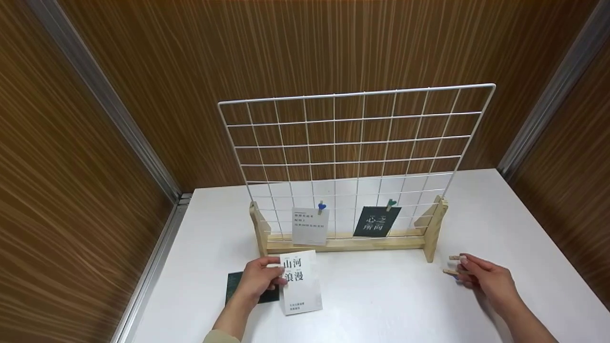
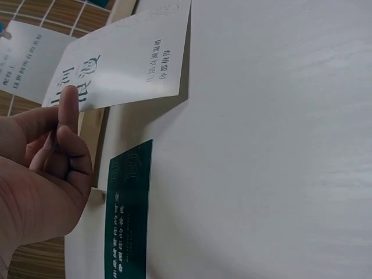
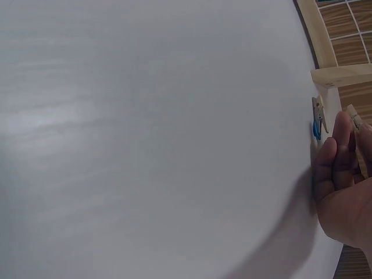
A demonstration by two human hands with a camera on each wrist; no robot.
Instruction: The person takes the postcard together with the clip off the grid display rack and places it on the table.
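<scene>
My left hand (image 1: 259, 280) pinches the left edge of a white card (image 1: 307, 296) with dark printed characters, tilted up off the table in the left wrist view. Under and beside that hand, a dark green card (image 2: 129, 215) lies flat on the table. At the right, my right hand (image 1: 491, 281) pinches a small wooden clothespin (image 3: 353, 115) between thumb and finger. Close to its other fingers is a second clothespin (image 3: 318, 116) with a blue decoration. Both hands are in front of a white wire grid (image 1: 363, 142).
The grid stands in a wooden base (image 1: 348, 245) on the white table (image 1: 376, 300). A white card (image 1: 309, 228) hangs from it by a blue heart clothespin (image 1: 321, 206), and a dark card (image 1: 376, 223) by a green one (image 1: 391, 203). Wood-grain panels (image 1: 305, 47) enclose the table.
</scene>
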